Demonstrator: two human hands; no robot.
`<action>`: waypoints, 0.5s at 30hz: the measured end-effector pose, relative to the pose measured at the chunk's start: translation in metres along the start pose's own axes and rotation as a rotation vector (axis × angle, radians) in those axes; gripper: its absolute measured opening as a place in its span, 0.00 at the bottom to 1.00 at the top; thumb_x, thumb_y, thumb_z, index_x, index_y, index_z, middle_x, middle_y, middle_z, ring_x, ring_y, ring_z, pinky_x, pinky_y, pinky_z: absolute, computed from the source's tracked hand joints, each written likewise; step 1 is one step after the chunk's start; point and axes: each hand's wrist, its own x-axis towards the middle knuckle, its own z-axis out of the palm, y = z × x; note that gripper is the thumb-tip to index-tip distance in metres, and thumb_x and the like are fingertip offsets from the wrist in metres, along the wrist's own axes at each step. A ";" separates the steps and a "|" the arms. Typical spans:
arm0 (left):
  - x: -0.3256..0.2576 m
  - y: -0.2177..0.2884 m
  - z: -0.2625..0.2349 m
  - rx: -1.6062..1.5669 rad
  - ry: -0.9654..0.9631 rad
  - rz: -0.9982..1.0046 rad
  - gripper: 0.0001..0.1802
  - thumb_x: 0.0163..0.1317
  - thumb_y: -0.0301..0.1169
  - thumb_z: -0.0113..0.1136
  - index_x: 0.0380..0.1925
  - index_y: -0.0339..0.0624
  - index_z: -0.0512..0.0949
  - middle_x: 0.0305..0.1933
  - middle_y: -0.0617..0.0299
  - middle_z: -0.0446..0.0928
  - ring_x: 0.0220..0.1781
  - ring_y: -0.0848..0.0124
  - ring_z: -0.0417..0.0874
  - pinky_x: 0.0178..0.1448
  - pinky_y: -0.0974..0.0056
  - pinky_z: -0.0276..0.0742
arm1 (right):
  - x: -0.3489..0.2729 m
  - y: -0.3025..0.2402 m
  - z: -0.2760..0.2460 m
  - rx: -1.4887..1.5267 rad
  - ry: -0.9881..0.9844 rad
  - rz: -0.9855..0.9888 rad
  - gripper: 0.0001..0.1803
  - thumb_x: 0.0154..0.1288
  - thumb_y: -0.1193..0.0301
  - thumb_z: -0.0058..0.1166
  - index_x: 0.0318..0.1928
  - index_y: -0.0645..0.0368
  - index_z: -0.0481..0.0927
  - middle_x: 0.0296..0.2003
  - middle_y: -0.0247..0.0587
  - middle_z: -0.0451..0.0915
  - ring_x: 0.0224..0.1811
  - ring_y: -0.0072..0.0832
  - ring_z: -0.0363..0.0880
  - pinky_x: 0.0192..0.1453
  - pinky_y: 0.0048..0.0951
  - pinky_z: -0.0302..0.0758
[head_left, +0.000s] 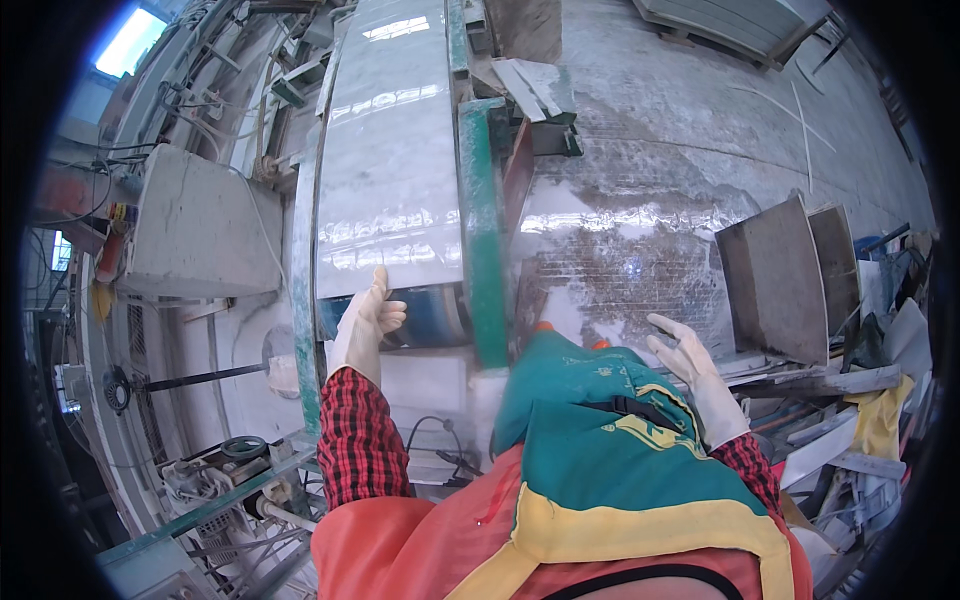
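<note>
Glossy pale slab (pixel 390 170) lying ahead of left gloved hand (pixel 366 320), long axis running forward, beside green rail (pixel 484 230). Left hand being nearer, overlapping near edge, fingers partly curling; cannot tell if gripping. Right gloved hand (pixel 692 368) hanging open, holding nothing, well apart, rightward beyond rail.

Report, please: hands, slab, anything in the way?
Left hand at near edge of slab, grip unclear. Right hand open, clear of slab. Slab lying flat. Possible obstacle: green rail along its right side.
</note>
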 end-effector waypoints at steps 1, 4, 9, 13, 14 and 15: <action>-0.001 -0.005 -0.001 0.029 0.013 0.058 0.38 0.63 0.69 0.54 0.39 0.38 0.76 0.25 0.54 0.79 0.17 0.70 0.75 0.19 0.70 0.69 | 0.001 0.001 0.000 -0.002 0.002 -0.011 0.29 0.64 0.62 0.59 0.65 0.55 0.77 0.63 0.49 0.78 0.68 0.43 0.73 0.73 0.35 0.66; -0.015 0.013 0.005 0.288 0.096 0.007 0.40 0.63 0.71 0.52 0.37 0.38 0.78 0.23 0.55 0.79 0.16 0.70 0.75 0.21 0.67 0.71 | 0.008 0.011 0.004 -0.002 0.004 -0.044 0.29 0.63 0.61 0.59 0.65 0.55 0.77 0.63 0.50 0.78 0.68 0.44 0.73 0.73 0.35 0.67; -0.033 0.041 0.014 0.670 0.155 -0.089 0.43 0.70 0.70 0.35 0.44 0.40 0.83 0.24 0.56 0.83 0.24 0.65 0.83 0.35 0.62 0.79 | 0.022 0.037 0.006 0.021 0.009 -0.050 0.30 0.62 0.60 0.60 0.64 0.55 0.78 0.62 0.53 0.77 0.68 0.46 0.73 0.72 0.37 0.68; -0.019 0.033 -0.004 0.779 0.128 -0.036 0.43 0.72 0.67 0.35 0.35 0.38 0.84 0.24 0.55 0.84 0.25 0.64 0.84 0.35 0.60 0.79 | 0.009 0.073 -0.019 0.051 0.122 -0.039 0.29 0.61 0.62 0.61 0.63 0.57 0.79 0.60 0.53 0.80 0.65 0.44 0.76 0.70 0.36 0.69; -0.010 0.029 -0.010 0.829 0.100 -0.024 0.43 0.72 0.66 0.35 0.33 0.37 0.84 0.24 0.54 0.84 0.25 0.64 0.85 0.35 0.60 0.80 | 0.005 0.097 -0.027 0.128 0.183 -0.005 0.28 0.61 0.63 0.61 0.62 0.58 0.79 0.59 0.53 0.80 0.65 0.43 0.77 0.70 0.36 0.70; -0.019 0.034 -0.004 0.819 0.064 0.036 0.43 0.72 0.66 0.36 0.29 0.35 0.83 0.23 0.53 0.83 0.23 0.64 0.84 0.34 0.60 0.80 | -0.002 0.128 -0.034 0.209 0.259 0.036 0.28 0.61 0.63 0.61 0.62 0.58 0.79 0.58 0.53 0.81 0.64 0.43 0.77 0.69 0.35 0.70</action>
